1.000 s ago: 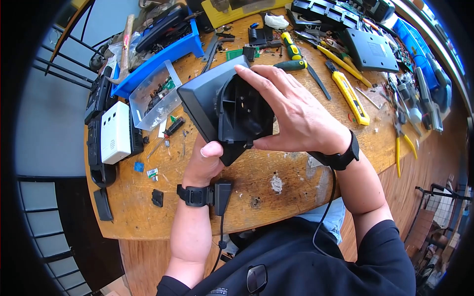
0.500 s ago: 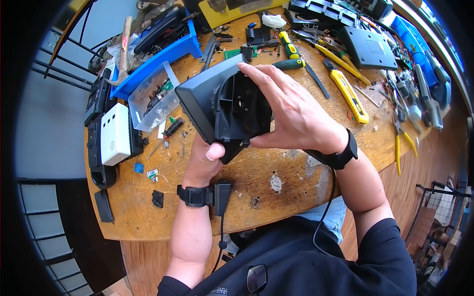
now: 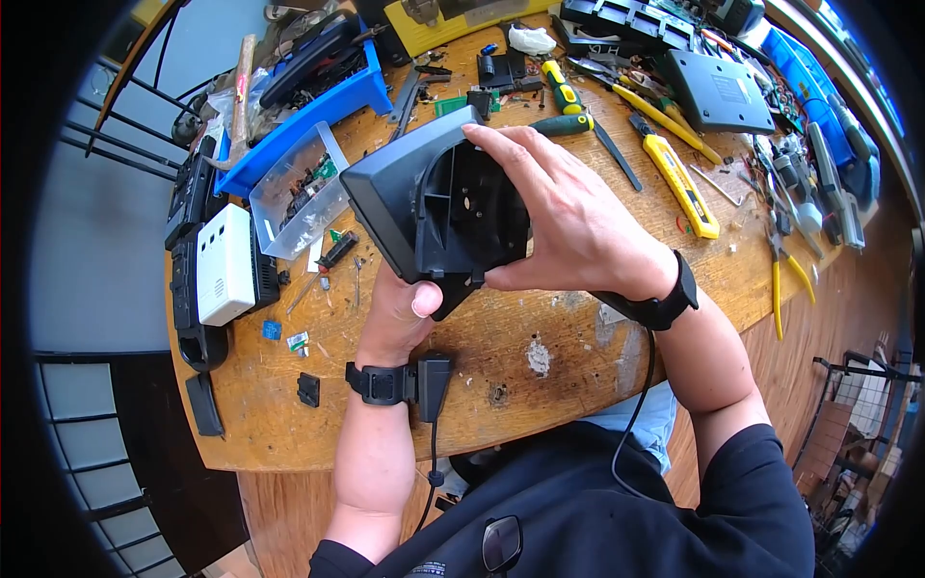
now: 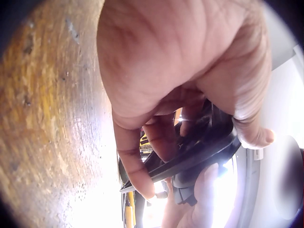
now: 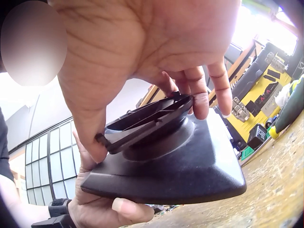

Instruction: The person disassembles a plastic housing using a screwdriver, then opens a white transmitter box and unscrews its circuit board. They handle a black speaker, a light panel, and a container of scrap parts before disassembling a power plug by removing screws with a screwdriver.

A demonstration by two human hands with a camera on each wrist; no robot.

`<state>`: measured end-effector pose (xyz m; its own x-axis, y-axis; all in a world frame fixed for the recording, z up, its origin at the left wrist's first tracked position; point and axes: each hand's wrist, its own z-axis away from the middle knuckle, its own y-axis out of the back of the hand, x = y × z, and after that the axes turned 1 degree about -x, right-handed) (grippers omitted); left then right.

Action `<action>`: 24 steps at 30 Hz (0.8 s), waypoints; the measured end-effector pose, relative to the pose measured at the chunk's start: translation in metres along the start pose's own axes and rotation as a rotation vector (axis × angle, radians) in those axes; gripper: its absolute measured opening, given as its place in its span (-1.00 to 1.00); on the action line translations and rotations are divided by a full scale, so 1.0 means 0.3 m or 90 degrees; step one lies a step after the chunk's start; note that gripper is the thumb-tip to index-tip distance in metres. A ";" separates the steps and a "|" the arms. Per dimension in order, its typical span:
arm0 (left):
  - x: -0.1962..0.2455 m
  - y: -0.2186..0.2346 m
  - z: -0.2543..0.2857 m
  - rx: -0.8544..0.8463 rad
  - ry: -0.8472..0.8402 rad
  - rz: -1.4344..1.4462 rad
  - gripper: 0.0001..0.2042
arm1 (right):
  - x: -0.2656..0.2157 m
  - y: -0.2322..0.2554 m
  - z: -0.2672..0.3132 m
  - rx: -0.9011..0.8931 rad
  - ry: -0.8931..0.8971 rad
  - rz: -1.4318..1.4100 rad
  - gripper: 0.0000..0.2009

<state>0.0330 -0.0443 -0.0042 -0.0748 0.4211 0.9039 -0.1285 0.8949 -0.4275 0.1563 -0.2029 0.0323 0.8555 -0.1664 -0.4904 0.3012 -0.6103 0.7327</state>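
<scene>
A black plastic housing [image 3: 393,188] with a wide, sloping rectangular shell is held up above the workbench. Its round, ribbed open end [image 3: 453,226] faces up towards the head camera. The left hand [image 3: 397,313] holds the shell from below, with the thumb along its near edge and the other fingers hidden in the head view. Spread across the round end, the right hand [image 3: 588,226] grips its rim between thumb and fingers. In the right wrist view, the raised rim [image 5: 147,130] stands on a short neck over the smooth shell [image 5: 190,175].
The wooden workbench [image 3: 482,405] bears a clear parts box [image 3: 279,226], a blue bin [image 3: 299,116] and a white device [image 3: 227,262] at left. A yellow utility knife [image 3: 679,183], a file [image 3: 617,159] and pliers [image 3: 785,270] lie at right. Cables hang from both wrist cameras.
The housing has shifted slightly to the left and tilted a little, both hands moving with it. Both hands keep their hold on it.
</scene>
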 end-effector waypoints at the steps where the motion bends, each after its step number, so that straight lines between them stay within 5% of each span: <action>1: 0.000 -0.001 0.000 0.005 0.003 0.002 0.02 | -0.001 0.000 0.000 0.000 -0.001 -0.002 0.03; 24: -0.006 -0.005 -0.010 0.008 0.002 0.039 0.06 | 0.008 -0.004 -0.001 0.003 0.036 -0.057 0.01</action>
<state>0.0361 -0.0459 -0.0052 -0.0792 0.4752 0.8763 -0.1370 0.8655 -0.4818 0.1582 -0.2023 0.0306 0.8476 -0.0665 -0.5265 0.3759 -0.6250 0.6841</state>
